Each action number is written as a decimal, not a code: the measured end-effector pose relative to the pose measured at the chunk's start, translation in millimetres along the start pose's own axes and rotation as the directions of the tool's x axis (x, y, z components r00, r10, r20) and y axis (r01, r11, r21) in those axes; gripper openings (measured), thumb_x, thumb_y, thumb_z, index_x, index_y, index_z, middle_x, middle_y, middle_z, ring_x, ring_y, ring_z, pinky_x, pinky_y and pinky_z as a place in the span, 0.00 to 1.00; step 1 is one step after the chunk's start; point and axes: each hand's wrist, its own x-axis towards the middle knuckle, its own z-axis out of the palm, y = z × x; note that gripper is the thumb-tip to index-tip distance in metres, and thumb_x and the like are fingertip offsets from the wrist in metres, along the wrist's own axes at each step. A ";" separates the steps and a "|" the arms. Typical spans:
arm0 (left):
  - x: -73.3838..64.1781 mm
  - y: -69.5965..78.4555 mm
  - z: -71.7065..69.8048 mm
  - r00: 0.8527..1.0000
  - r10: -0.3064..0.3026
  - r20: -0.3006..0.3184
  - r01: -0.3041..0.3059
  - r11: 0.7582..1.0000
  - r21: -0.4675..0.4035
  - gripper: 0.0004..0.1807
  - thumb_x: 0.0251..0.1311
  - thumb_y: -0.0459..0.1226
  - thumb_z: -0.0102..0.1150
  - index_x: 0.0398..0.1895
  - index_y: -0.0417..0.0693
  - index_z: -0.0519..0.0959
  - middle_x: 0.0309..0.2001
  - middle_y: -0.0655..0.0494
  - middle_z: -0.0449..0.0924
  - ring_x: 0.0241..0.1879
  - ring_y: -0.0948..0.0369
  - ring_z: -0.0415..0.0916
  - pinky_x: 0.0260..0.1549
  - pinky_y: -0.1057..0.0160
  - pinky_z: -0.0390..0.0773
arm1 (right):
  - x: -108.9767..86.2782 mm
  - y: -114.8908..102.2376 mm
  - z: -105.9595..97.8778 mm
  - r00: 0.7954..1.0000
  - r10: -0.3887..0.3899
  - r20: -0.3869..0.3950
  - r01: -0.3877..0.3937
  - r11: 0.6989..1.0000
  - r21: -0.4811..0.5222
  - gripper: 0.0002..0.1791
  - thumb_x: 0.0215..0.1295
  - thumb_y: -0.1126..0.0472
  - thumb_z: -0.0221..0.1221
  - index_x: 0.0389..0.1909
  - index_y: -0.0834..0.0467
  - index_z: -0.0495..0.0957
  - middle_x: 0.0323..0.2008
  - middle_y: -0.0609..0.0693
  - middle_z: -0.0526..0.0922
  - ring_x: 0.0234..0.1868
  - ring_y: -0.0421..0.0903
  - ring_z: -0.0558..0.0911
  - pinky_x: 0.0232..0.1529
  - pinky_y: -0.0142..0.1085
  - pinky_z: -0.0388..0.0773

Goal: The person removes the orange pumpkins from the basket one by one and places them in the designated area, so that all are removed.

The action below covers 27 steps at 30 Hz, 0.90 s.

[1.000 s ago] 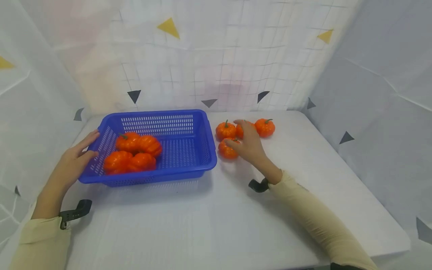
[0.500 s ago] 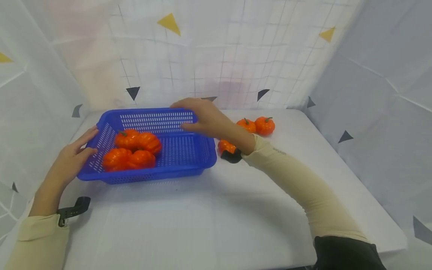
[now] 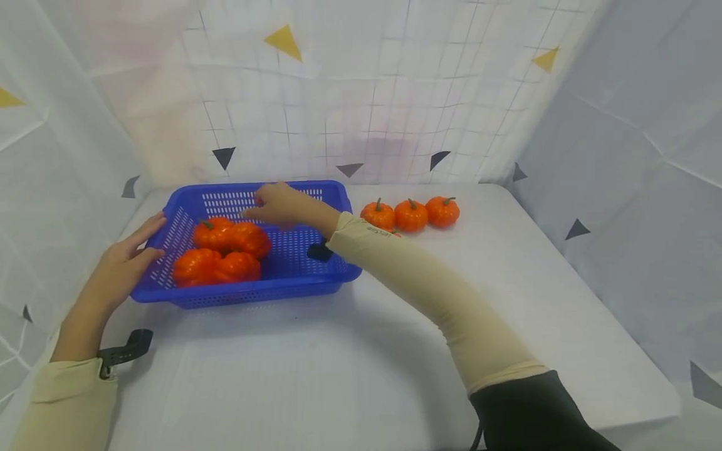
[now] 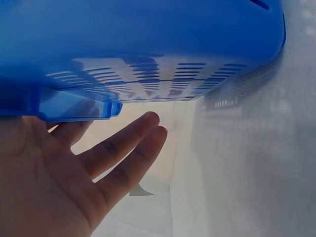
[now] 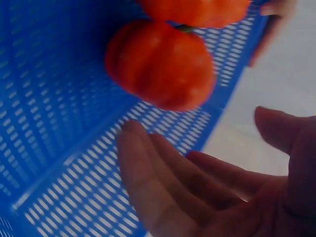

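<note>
A blue perforated basket (image 3: 304, 284) holds several small orange pumpkins (image 3: 194, 266), gathered at its left end. My left hand (image 3: 115, 272) rests at the basket's left rim with its fingers extended. In the left wrist view two straight fingers (image 4: 121, 148) reach out below the rim, and the others are partly hidden behind it. Over the middle of the basket is my right hand (image 3: 282, 205), close to the rear pumpkin. Seen from the right wrist, its fingers are loosely bent with nothing between them, and a pumpkin (image 5: 160, 66) lies just beyond the fingertips.
Right of the basket, three pumpkins (image 3: 410, 216) stand in a row on the white table (image 3: 507, 282). Another pumpkin (image 3: 396, 233) is mostly covered by the right sleeve (image 3: 406, 269). White sheeting (image 3: 366, 94) encloses the table at the back and sides.
My right hand has moved left from above the table pumpkins, across the basket's right rim, to over its interior. The left hand and the pumpkins stay in place.
</note>
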 end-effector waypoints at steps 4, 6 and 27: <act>-0.6 -1.0 0.4 1.000 -0.002 0.006 0.002 1.000 -0.004 0.33 0.81 0.39 0.42 0.85 0.50 0.50 0.83 0.44 0.42 0.79 0.34 0.39 0.65 0.22 0.49 | 14.7 3.1 13.1 0.981 0.163 0.101 -0.173 0.979 0.104 0.35 0.76 0.33 0.52 0.66 0.58 0.74 0.53 0.56 0.81 0.39 0.57 0.89 0.38 0.43 0.89; -0.3 -1.1 0.8 1.000 0.002 0.007 -0.002 1.000 -0.004 0.33 0.81 0.39 0.42 0.85 0.50 0.50 0.83 0.44 0.42 0.79 0.34 0.40 0.65 0.22 0.49 | 19.2 5.1 18.4 0.967 0.216 0.133 -0.234 0.963 0.132 0.40 0.75 0.30 0.49 0.72 0.57 0.71 0.54 0.57 0.81 0.40 0.59 0.89 0.37 0.45 0.89; -1.6 0.6 -1.1 1.000 0.003 0.001 -0.003 1.000 -0.004 0.33 0.81 0.39 0.43 0.85 0.50 0.50 0.83 0.44 0.42 0.79 0.34 0.40 0.65 0.23 0.50 | 39.3 18.1 35.2 0.916 0.247 0.316 -0.369 0.826 0.425 0.39 0.72 0.32 0.56 0.69 0.59 0.70 0.50 0.58 0.81 0.39 0.58 0.89 0.39 0.47 0.89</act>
